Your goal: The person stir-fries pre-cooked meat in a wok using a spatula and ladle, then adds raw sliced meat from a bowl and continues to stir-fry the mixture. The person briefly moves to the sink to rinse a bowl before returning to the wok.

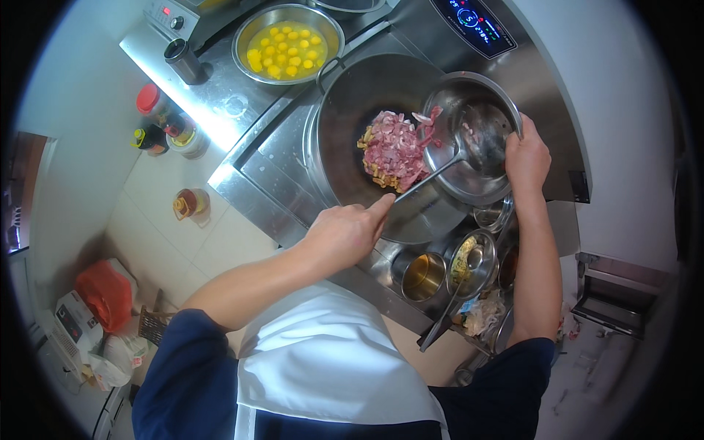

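Note:
My left hand is closed on the handle of a metal ladle, index finger stretched along it. The ladle's head reaches inside a tilted steel bowl. At that bowl's far right rim, my right hand grips it over the right side of a large wok. Sliced raw meat lies in a heap in the wok, on top of yellowish-brown pieces. Some strips of meat hang at the bowl's lip, and a few scraps cling inside the bowl.
A steel basin of cracked eggs stands beyond the wok, near a dark metal cup. Close to my body are a pot of amber liquid and a small bowl with chopped food. Bottles stand on the left.

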Demonstrator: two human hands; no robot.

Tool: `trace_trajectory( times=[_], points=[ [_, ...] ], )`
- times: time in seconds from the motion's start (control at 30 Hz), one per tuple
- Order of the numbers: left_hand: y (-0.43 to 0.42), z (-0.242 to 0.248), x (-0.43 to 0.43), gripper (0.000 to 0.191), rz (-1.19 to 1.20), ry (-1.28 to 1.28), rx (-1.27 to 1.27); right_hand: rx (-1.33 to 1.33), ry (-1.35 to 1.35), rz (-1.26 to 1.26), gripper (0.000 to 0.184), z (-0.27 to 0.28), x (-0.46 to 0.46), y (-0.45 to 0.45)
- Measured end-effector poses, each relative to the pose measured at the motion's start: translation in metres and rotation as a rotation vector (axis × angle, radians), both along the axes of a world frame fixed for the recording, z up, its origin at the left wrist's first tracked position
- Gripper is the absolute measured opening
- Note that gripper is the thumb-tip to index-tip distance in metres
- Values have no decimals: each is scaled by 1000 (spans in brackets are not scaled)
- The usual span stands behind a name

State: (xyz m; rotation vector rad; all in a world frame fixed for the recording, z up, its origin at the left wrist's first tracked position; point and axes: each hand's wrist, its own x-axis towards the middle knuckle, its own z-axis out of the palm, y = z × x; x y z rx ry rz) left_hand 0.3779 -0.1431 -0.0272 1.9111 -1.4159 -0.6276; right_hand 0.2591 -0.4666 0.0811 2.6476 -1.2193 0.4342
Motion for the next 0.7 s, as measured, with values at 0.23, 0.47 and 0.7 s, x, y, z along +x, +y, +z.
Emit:
trace_trajectory(
  times=[0.23,0.47,0.7],
  points=[
    [13,-10,16,64,-5,-358,263,-34,47,-62,41,-7,-20,1],
    [62,-5,40,50,-21,-282,318,-26,85,-148,45,-14,-35,1],
    [58,-20,41,38,-26,-128,409,-13,-80,-237,43,0,-57,4]
  ],
)
